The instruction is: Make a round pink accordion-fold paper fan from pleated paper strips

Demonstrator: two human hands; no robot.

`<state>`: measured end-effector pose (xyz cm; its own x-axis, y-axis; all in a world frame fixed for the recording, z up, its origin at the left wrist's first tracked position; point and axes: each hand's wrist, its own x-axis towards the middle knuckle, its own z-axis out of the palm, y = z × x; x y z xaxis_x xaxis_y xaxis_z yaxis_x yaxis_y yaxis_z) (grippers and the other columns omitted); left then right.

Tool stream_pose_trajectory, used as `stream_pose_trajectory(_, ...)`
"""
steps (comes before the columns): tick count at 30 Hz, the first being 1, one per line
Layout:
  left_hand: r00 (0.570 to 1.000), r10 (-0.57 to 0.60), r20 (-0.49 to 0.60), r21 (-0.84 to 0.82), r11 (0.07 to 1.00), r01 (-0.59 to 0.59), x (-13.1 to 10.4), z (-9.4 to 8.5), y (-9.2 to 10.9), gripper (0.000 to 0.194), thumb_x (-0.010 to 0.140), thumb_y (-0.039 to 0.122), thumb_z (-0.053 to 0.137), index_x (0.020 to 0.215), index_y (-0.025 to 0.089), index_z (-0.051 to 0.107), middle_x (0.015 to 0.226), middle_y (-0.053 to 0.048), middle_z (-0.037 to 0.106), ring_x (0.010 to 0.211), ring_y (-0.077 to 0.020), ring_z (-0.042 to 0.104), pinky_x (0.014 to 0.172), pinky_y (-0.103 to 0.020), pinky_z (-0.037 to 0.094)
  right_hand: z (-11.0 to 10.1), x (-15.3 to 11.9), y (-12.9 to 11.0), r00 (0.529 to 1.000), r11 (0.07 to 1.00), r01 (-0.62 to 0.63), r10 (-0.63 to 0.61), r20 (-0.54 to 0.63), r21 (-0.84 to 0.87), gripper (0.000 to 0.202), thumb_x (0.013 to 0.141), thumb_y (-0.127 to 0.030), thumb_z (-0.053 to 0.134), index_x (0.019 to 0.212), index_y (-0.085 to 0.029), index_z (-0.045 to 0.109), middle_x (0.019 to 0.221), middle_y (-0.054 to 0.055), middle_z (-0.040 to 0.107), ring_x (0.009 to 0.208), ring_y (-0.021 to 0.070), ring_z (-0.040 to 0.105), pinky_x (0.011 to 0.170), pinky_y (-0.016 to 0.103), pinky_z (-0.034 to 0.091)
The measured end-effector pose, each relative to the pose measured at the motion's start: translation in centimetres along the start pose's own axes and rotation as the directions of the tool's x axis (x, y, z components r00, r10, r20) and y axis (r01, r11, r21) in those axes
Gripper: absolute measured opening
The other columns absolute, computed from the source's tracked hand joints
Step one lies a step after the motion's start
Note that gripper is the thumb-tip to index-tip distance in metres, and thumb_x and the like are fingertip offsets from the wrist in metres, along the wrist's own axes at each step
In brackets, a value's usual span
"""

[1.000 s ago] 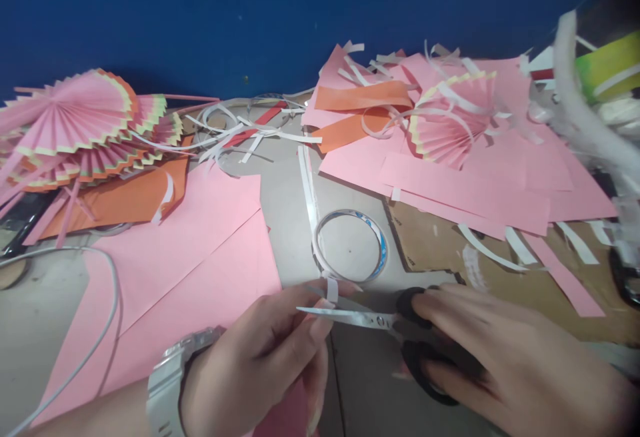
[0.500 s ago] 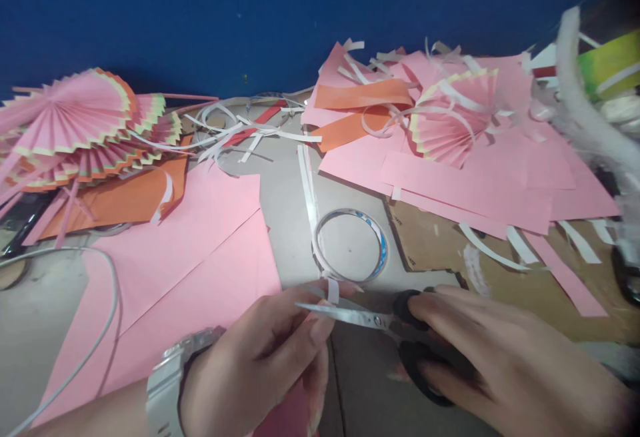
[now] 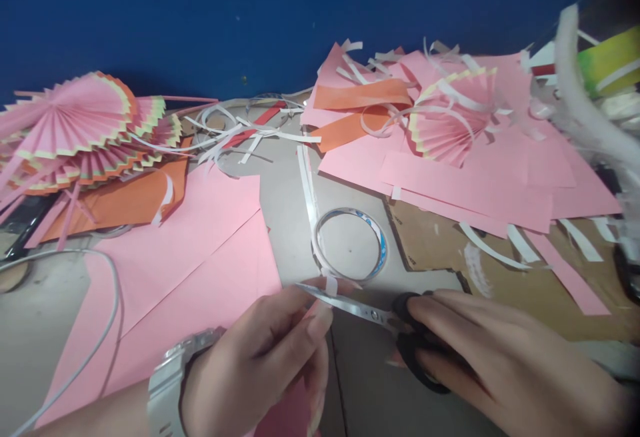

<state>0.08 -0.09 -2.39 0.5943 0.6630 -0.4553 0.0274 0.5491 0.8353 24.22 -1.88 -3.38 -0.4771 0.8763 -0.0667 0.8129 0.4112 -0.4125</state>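
My left hand [image 3: 270, 350], with a pale watch at its wrist, is pinched closed at the lower middle on a short white strip [image 3: 331, 286]. My right hand [image 3: 490, 350] has its fingers in the black handles of a pair of scissors [image 3: 374, 316]. The metal blades point left, lie close together and reach over my left fingertips beside the strip. Just above the hands lies a roll of tape [image 3: 383, 250] on the grey surface. Part of a pink piece [image 3: 287, 414] shows under my left hand.
Pink sheets [image 3: 200, 244] lie at left, below pleated pink fans [image 3: 75, 117]. More pink sheets [image 3: 450, 187] and another fan [image 3: 455, 124] lie at right on brown cardboard [image 3: 430, 237]. White strips [image 3: 255, 130] are scattered at the back. A grey cable [image 3: 116, 290] curves at far left.
The scissor blades have come together and tilted, their tips now higher on my left fingers. My right hand has shifted slightly; my left hand has hardly moved.
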Motion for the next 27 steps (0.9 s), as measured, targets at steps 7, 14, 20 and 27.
stream_pose_trajectory(7, 1.0, 0.008, -0.023, 0.036, 0.999, -0.008, 0.2, 0.2, 0.6, 0.046, 0.09, 0.044, 0.041, 0.129, 0.022, 0.045, 0.048, 0.005, 0.049, 0.038, -0.0053, 0.047, 0.04, -0.014, 0.037, -0.1, 0.2, -1.0, 0.999, 0.995, -0.021, 0.025, -0.039, 0.093, 0.04, 0.048, -0.031, 0.078, 0.079, -0.025, 0.054, 0.072, 0.0, 0.061, 0.06, 0.0194, 0.059, 0.047, 0.029, 0.046)
stream_pose_trajectory(14, 0.995, 0.097, -0.026, 0.055, 0.994, -0.095, 0.4, -0.1, -0.3, 0.043, 0.092, 0.041, 0.039, 0.131, 0.024, 0.042, 0.046, 0.005, 0.05, 0.037, -0.0061, 0.047, 0.039, -0.015, 0.035, -0.8, 0.1, -0.7, 1.0, 0.993, -0.009, 0.007, 0.016, 0.116, 0.028, 0.057, -0.027, 0.072, 0.08, -0.025, 0.056, 0.077, 0.002, 0.065, 0.065, 0.0206, 0.062, 0.051, 0.03, 0.049)
stream_pose_trajectory(20, 0.993, 0.12, 0.02, 0.095, 0.988, -0.121, 0.4, -0.4, -0.3, 0.041, 0.094, 0.037, 0.033, 0.132, 0.021, 0.039, 0.045, 0.005, 0.051, 0.034, -0.0037, 0.035, 0.037, -0.014, 0.024, -2.9, 0.5, 1.0, 0.92, 0.951, -0.305, 0.281, -0.272, -0.05, 0.024, 0.084, -0.038, 0.046, 0.102, -0.023, 0.052, 0.09, 0.008, 0.068, 0.078, 0.0254, 0.065, 0.062, 0.034, 0.049)
stream_pose_trajectory(27, 0.987, 0.15, 0.059, 0.075, 0.985, -0.154, 0.6, -0.5, -0.5, 0.043, 0.094, 0.036, 0.034, 0.133, 0.018, 0.037, 0.044, 0.006, 0.052, 0.034, -0.0041, 0.032, 0.039, -0.015, 0.027, -4.5, 1.2, 2.1, 0.832, 0.727, -0.552, 0.44, -0.338, -0.409, 0.024, 0.088, -0.04, 0.04, 0.097, -0.021, 0.05, 0.071, 0.01, 0.067, 0.058, 0.0302, 0.064, 0.047, 0.035, 0.039)
